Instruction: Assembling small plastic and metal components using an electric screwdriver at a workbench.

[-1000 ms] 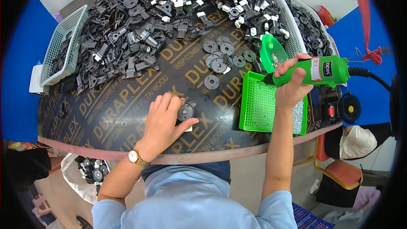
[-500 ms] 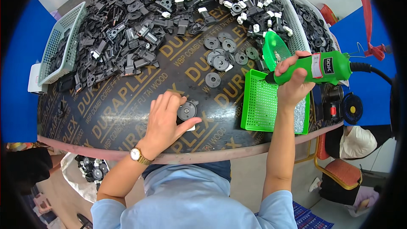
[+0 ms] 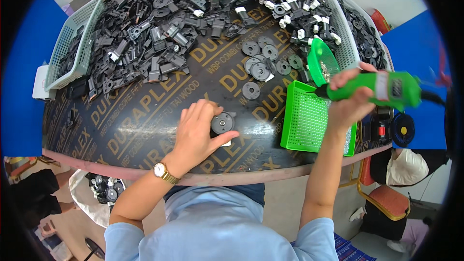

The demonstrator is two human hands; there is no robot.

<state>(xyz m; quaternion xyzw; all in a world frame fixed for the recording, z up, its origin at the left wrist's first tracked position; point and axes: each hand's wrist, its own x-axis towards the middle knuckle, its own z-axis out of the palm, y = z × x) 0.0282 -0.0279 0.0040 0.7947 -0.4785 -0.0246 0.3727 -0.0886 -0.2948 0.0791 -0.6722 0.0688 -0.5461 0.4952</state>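
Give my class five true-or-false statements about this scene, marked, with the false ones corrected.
1. The right grip holds a green power tool. True.
2. The left grip holds a round dark part. True.
3. A green tray lies right of the round dark part. True.
4. Both grips are on the tool. False: only the right one is.
5. The green tray is nearer the left grip. False: it is nearer the right grip.

There are two hands [image 3: 195, 126] [image 3: 352, 101], one power tool [image 3: 397, 90], two pale baskets [image 3: 88, 41] [image 3: 343, 29].

Downward fisheye view from the head
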